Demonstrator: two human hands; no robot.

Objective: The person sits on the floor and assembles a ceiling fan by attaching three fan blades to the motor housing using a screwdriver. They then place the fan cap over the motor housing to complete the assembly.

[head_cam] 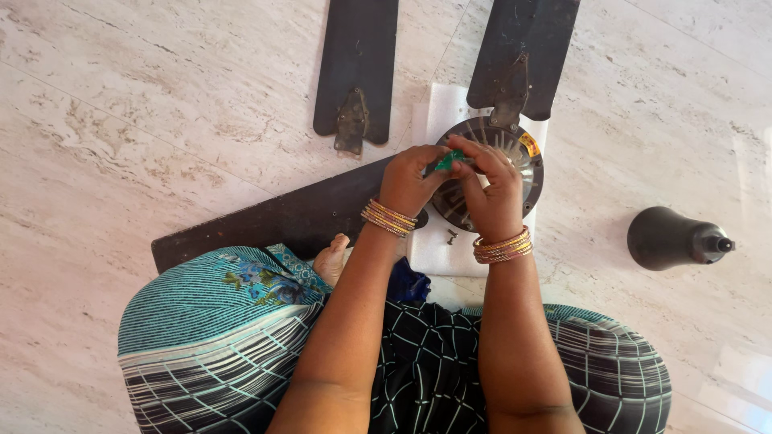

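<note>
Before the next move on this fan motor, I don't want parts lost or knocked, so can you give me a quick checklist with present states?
1. Both hands on the green-handled tool: ok, left hand and right hand meet on it.
2. Tool tip seated in the fan motor: cannot tell, fingers hide it.
3. Motor resting on the white pad: ok.
4. Loose screws kept on the pad: ok, beside the motor.
5. Dark bell-shaped cover out of the way: ok, lying apart on the floor.
</note>
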